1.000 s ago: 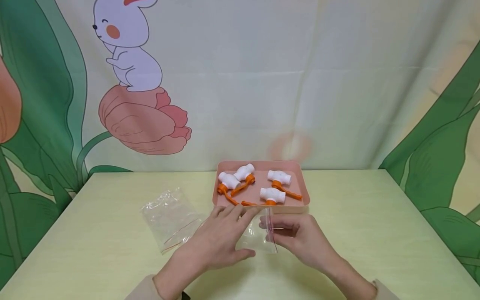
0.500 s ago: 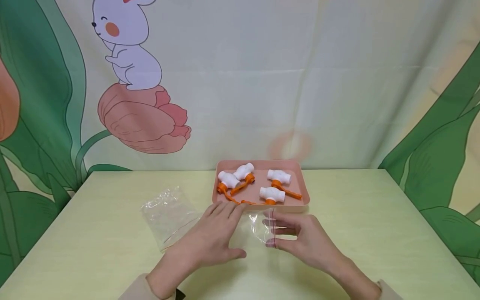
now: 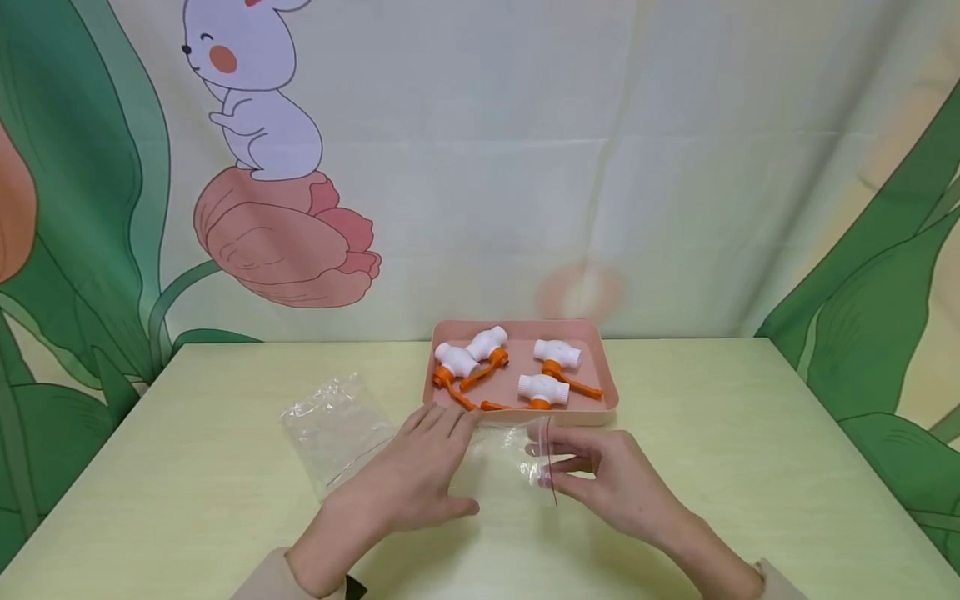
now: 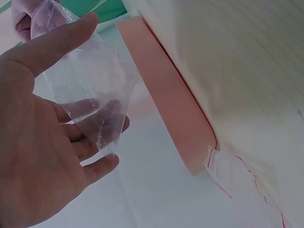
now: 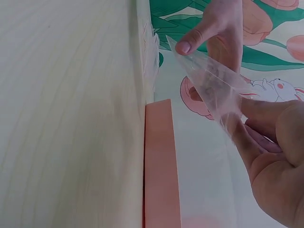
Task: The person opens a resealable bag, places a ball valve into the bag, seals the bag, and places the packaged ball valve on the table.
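A clear zip bag point(image 3: 513, 450) with a red line along its mouth spans the space between the two hands, close in front of the tray. My right hand point(image 3: 618, 479) pinches the bag's mouth end between thumb and fingers. At the bag's other end, my left hand point(image 3: 412, 479) has its fingers extended and its thumb held apart. In the left wrist view the film point(image 4: 92, 71) lies across those fingers, which show through it. Nothing shows inside the bag.
A shallow pink tray point(image 3: 517, 416) stands at the back of the table, holding several white ball valves point(image 3: 543, 389) with orange handles. More clear zip bags point(image 3: 333, 433) lie flat at the left, partly under the left hand. A printed curtain point(image 3: 480, 167) hangs behind.
My left hand has shifted left, away from the right hand, and more of the bag shows between them. The right hand keeps its hold on the bag. The valves have not moved.
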`<state>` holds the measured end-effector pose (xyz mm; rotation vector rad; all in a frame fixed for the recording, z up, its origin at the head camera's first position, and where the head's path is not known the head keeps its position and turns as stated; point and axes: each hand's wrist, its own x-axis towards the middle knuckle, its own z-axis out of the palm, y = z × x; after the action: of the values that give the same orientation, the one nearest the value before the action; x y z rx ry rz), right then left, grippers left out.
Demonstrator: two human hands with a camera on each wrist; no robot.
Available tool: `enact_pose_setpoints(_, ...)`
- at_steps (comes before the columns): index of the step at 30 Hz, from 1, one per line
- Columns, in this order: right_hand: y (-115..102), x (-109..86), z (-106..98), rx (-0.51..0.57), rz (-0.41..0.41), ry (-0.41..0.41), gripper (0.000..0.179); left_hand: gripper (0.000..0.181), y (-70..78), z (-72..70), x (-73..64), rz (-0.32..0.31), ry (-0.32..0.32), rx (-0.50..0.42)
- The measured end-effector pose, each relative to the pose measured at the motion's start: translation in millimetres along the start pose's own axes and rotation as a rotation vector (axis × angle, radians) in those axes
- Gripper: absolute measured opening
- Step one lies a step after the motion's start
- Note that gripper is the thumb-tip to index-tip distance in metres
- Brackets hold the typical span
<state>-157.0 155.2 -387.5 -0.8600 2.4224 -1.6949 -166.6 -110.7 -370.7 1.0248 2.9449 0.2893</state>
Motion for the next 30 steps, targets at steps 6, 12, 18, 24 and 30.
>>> enact_pose_setpoints(6, 1.0, 1.0, -0.6, -0.017, -0.058, -0.017, 0.03, 0.092, 1.2, -0.7, 0.5, 0.015, 0.003, 0.0)
enact_pose_setpoints(12, 0.9, 1.1, -0.6, -0.037, -0.141, -0.083, 0.04, 0.087, 3.2, 0.7, 0.9, 0.04, 0.022, 0.001)
enact_pose_setpoints(18, 1.0, -0.4, -1.4, -0.066, -0.136, -0.12, 0.054, 0.089, 3.8, 1.8, 0.6, 0.025, 0.01, -0.022)
enact_pose_setpoints(24, 1.8, -0.4, -0.6, -0.074, -0.125, -0.132, 0.057, 0.094, 1.5, 1.7, 0.0, -0.002, -0.023, -0.031)
enact_pose_setpoints(30, 3.8, -0.8, 1.9, -0.065, -0.179, -0.133, 0.055, 0.112, 1.7, 3.3, -0.8, -0.012, -0.013, -0.058)
